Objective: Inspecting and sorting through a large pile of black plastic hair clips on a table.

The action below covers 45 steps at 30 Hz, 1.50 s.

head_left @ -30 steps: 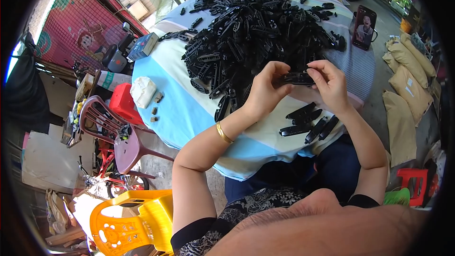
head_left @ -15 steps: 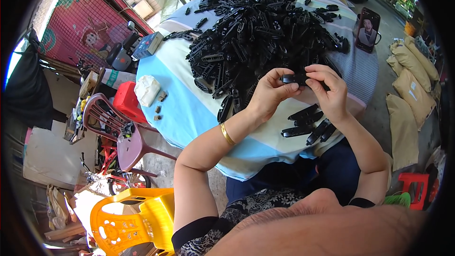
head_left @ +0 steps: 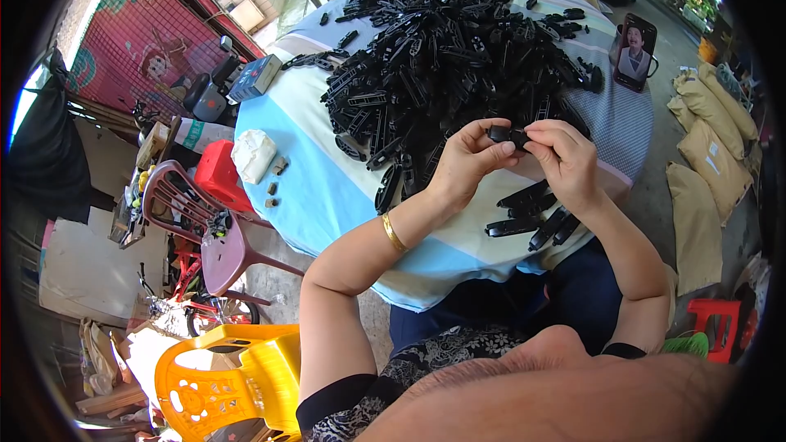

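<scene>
Between both hands, over the near edge of the heap, is a black plastic part (head_left: pixel 509 136), mostly covered by fingers. My left hand (head_left: pixel 467 162) pinches its left end with thumb and fingers. The fingertips of my right hand (head_left: pixel 567 163) are closed on its right end. A large heap of similar slim black plastic parts (head_left: pixel 442 49) covers the middle and far side of the table. Just below my hands, several black parts (head_left: pixel 532 214) lie in a small group near the table's front edge.
A cloth in blue, cream and grey covers the round table (head_left: pixel 303 188). At its right stands a phone (head_left: pixel 635 52) with a lit screen; at its left lie a white bag (head_left: pixel 254 155) and a box (head_left: pixel 255 78). Chairs (head_left: pixel 233 376) stand left, sacks (head_left: pixel 694 221) right.
The black part has turned slightly in my fingers, and my right fingers have shifted a little left along it. The picture on the phone has changed.
</scene>
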Motion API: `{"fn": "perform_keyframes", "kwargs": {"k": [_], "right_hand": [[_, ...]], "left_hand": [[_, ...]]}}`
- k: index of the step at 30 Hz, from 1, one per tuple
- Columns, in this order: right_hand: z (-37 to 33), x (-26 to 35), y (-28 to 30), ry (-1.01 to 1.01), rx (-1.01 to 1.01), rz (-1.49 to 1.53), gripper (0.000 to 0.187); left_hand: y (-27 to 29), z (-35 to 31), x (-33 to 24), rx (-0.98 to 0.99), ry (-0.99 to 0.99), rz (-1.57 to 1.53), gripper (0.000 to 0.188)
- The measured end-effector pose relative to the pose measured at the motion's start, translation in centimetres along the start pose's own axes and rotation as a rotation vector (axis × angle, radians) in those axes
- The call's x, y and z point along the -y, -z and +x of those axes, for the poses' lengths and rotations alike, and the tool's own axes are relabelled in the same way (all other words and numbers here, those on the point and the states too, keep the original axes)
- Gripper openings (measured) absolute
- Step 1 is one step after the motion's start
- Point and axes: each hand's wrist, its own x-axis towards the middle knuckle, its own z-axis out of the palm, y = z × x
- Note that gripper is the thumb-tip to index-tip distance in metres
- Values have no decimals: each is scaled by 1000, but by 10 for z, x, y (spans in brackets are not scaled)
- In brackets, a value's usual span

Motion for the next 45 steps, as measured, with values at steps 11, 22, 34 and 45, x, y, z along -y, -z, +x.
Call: {"fn": "perform_keyframes", "kwargs": {"k": [11,22,34,45], "right_hand": [[3,7,8,-359,-45,285,5],[12,12,12,168,212,62,13],[5,12,16,-241,301,102,28],[10,6,25,-463,495,242,30]], "left_hand": [[-2,-2,-6,140,111,-93,33],[0,0,-9,138,352,109,31],[4,-2,-25,352,153,511,40],[-13,-11,-17,225,-328,1098,38]]}}
